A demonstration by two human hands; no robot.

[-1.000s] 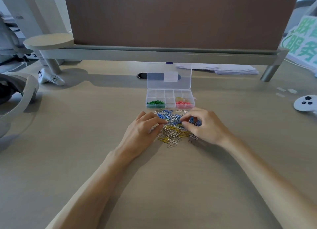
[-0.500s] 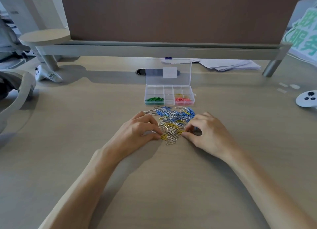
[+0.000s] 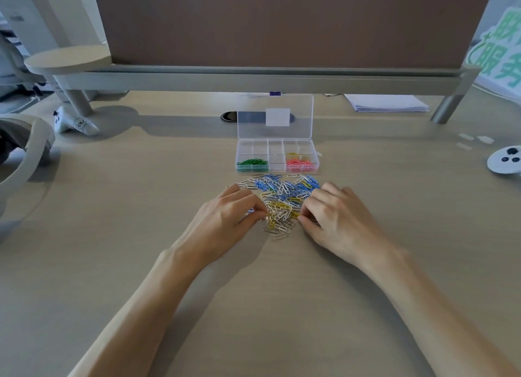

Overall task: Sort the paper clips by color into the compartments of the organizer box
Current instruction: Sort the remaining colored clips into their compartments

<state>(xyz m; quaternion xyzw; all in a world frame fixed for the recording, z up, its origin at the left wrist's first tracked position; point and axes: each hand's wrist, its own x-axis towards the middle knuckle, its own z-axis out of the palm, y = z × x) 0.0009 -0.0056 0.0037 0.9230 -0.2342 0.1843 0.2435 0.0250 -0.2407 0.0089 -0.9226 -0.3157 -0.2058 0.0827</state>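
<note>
Caught mid-sort at an office desk (image 3: 141,207), with both hands down at the near edge of the loose pile of paper clips (image 3: 282,199). Had worked higher up a second before, among the blue clips closest to the organizer box (image 3: 276,171); since then drew back toward the body and settled on either side of the yellow clips (image 3: 277,206) and white ones at the pile's near end.

Pressed the left hand (image 3: 225,221) thumb to forefinger at the pile's left edge (impossible to say whether a clip sat between the tips). Curled the right hand (image 3: 335,221) fingers down onto the pile's right edge, thumb tip just beside a yellow clip; could not be told whether clamped on anything or merely raking.

Left the box open just beyond the pile, lid (image 3: 275,117) standing up behind it. Already held green clips (image 3: 252,162) in the near left compartment, pink clips (image 3: 298,163) in the near right, and a few yellow ones (image 3: 293,154) behind the pink. Kept the middle compartments bare.

Judged from that shift: finished with green and pink, moved on to yellow, probably gathering a bunch for the compartment behind the pink. Still faced blue and white afterwards, so stood somewhere near the halfway mark. Risked snagging white clips tangled in with the yellow on the lift.
</note>
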